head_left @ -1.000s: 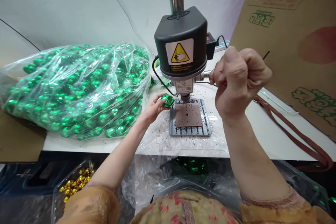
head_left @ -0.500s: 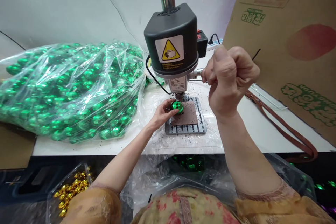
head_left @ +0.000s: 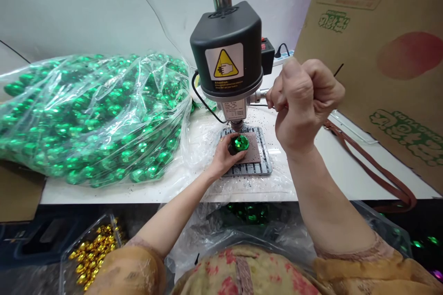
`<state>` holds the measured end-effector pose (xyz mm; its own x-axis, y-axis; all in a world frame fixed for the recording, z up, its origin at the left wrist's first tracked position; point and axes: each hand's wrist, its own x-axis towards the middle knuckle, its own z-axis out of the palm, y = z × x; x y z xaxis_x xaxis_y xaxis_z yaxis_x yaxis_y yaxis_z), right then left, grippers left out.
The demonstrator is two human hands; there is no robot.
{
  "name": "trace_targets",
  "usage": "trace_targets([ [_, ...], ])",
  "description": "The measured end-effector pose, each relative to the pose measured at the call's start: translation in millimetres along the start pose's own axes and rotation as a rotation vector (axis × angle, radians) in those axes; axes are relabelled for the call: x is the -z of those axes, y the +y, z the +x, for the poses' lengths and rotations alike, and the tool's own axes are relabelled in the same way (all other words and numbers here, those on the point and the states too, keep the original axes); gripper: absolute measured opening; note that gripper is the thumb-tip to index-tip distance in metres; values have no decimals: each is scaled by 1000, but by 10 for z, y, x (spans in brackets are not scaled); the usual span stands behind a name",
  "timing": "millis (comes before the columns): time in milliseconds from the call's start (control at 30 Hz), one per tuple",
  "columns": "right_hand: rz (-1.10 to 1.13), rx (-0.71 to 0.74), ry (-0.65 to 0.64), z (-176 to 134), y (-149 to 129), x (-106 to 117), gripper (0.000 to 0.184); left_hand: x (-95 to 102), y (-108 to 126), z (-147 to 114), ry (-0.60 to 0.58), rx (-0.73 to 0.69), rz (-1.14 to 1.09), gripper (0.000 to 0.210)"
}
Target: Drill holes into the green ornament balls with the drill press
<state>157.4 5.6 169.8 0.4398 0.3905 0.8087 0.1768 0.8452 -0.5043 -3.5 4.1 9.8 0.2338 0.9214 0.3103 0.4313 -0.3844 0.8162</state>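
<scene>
A shiny green faceted ball point(head_left: 241, 143) is pinched between the thumb and fingers of my left hand point(head_left: 224, 154). It sits over the square brown pad point(head_left: 254, 154) on the slotted metal base plate point(head_left: 266, 166) of a small bench drill press point(head_left: 226, 50). The drill chuck point(head_left: 237, 125) is just behind and above the ball; whether anything touches the ball is hidden. My right hand point(head_left: 304, 101) is closed in a fist round the press's feed handle point(head_left: 262, 95), mostly hidden by the fingers.
A clear bag of green faceted balls point(head_left: 93, 120) fills the table's left side. A large cardboard box point(head_left: 380, 55) and a brown strap point(head_left: 374, 166) are at right. Below the table edge, a clear bin holds small gold balls point(head_left: 93, 253). Dark shavings litter the base plate.
My left hand has moved slightly right and toward me with the green ball, which now shows a dark area on its left. My right hand stays on the handle.
</scene>
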Motion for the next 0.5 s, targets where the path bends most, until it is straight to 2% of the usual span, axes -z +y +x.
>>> trace_targets([
  [100, -58, -26, -23, -11, 10, 29, 48, -42, 0, -20, 5, 6, -31, 54],
  [233, 54, -65, 0, -34, -47, 41, 53, -45, 8, -25, 17, 23, -34, 55],
  [367, 217, 56, 6, -65, -54, 28, 54, -40, 7, -24, 8, 15, -29, 54],
  [500, 270, 119, 17, -104, 2, 22, 54, -44, -15, -28, 11, 6, -26, 54],
])
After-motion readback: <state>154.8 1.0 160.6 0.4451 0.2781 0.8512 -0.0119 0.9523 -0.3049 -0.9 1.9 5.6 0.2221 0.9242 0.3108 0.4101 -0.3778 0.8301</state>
